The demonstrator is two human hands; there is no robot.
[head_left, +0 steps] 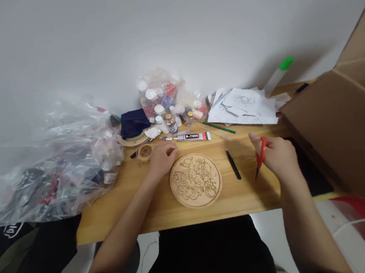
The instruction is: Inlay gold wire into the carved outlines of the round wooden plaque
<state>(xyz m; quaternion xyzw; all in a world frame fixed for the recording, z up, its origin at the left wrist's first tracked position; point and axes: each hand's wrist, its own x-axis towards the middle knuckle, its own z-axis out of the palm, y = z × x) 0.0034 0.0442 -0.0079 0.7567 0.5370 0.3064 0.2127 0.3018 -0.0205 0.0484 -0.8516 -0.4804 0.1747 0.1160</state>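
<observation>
A round wooden disc (195, 181) with a carved floral pattern, partly lined in gold, lies flat on the wooden table (164, 212). My left hand (161, 158) rests on the table at the disc's upper left edge, fingers curled loosely, holding nothing I can make out. A small round tin (145, 151) sits just left of that hand. My right hand (274, 155) is closed on small red-handled snips (260, 156), blades pointing down toward the table, to the right of the disc. Black tweezers (233, 164) lie between the disc and the right hand.
A B-7000 glue tube (193, 136), small bottles (167, 123), a bag of jars (165, 97), a green pencil (218, 127) and sketch papers (244, 106) line the back. Clear plastic bags (52, 167) crowd the left. A cardboard box (341, 128) stands right.
</observation>
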